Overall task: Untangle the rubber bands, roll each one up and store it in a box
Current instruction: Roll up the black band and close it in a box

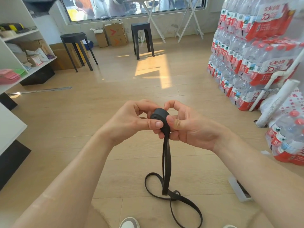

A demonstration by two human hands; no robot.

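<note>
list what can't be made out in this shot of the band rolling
Head view: box, mostly covered by right arm; contents unclear.
Head view: band, floor loop cut off by bottom edge.
Head view: roll, far side behind left hand and right hand.

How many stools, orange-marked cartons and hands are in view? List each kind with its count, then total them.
Stools: 2 (round stool, square stool)
Orange-marked cartons: 2 (upper carton, lower carton)
Hands: 2 (left hand, right hand), both gripping the band
Total: 6
</note>
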